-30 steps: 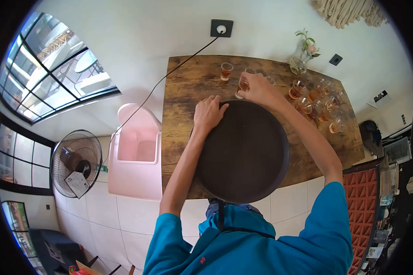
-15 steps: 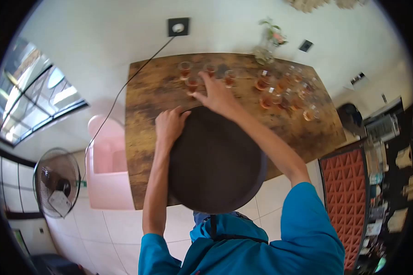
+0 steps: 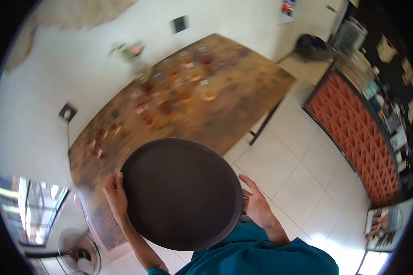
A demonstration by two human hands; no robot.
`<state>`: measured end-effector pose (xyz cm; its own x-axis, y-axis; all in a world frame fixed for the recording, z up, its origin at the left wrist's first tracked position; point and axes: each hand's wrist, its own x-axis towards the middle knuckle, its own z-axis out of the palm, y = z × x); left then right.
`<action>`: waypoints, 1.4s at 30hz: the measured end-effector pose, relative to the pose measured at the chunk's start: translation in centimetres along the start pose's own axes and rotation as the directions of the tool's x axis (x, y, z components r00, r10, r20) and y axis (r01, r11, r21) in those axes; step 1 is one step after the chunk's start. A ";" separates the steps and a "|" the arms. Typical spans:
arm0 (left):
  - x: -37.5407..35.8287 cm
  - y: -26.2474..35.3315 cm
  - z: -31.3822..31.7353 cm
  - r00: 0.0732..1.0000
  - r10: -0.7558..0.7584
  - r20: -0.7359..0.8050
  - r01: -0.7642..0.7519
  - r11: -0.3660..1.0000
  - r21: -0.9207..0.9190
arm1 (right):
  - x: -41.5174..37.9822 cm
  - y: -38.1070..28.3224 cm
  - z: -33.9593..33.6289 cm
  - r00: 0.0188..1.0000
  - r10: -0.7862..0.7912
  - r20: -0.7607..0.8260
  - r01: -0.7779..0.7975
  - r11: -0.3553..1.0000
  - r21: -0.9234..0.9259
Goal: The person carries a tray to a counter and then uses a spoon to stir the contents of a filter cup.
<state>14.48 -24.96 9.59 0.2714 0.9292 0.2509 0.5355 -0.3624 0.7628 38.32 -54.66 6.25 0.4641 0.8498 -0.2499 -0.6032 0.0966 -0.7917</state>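
Observation:
A round dark brown serving tray [image 3: 181, 195], bare on top, is in front of my body and overlaps the table's near edge in this view. My left hand [image 3: 116, 195] grips its left rim, thumb on top and fingers at the outer side. At the right rim is my right hand [image 3: 258, 206], one finger stretched along the edge and others partly hidden by the tray. Beyond the tray, several small glasses [image 3: 96, 151] of reddish drink stand at the table's left. Several larger glass vessels [image 3: 208, 91] with amber and red liquid are grouped farther back, blurred.
The brown wooden table [image 3: 243, 91] runs along the white wall. A flower vase [image 3: 142, 72] stands near its wall edge. To the right lies a tiled floor [image 3: 284, 156], with a red-patterned counter [image 3: 358, 137] beyond. A fan [image 3: 80, 252] is at lower left.
My right hand has left the small glasses and come to the tray's right rim. The view has swung right, and the tray has come away from the glasses with my left hand.

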 end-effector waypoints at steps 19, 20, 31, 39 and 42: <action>10.4 45.9 57.0 0.623 0.410 0.666 0.317 0.646 -0.694 | 8.0 -44.3 -43.2 0.510 -0.821 -0.257 0.496 0.525 -0.692; 9.7 47.1 59.5 0.607 0.442 0.660 0.349 0.598 -0.721 | 8.7 -45.5 -45.2 0.460 -0.858 -0.228 0.436 0.443 -0.783; 6.8 53.5 80.1 0.351 0.401 0.846 0.671 0.523 -0.526 | 12.2 -45.4 -61.1 0.274 -0.749 -0.603 0.255 0.661 -0.706; 15.2 60.7 96.9 0.334 0.427 0.840 0.510 0.668 -0.542 | 24.4 -49.4 -66.9 0.353 -0.460 -0.815 0.561 0.801 -0.209; 18.4 61.3 103.2 0.428 0.365 0.827 0.541 0.630 -0.557 | 31.0 -51.1 -70.4 0.268 -0.425 -0.864 0.573 0.792 -0.211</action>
<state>134.84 -37.60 -0.50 0.9729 0.2050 -0.1072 0.0383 0.3144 0.9485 129.13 -69.73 -0.29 0.9418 -0.2608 -0.2122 -0.0743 0.4541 -0.8879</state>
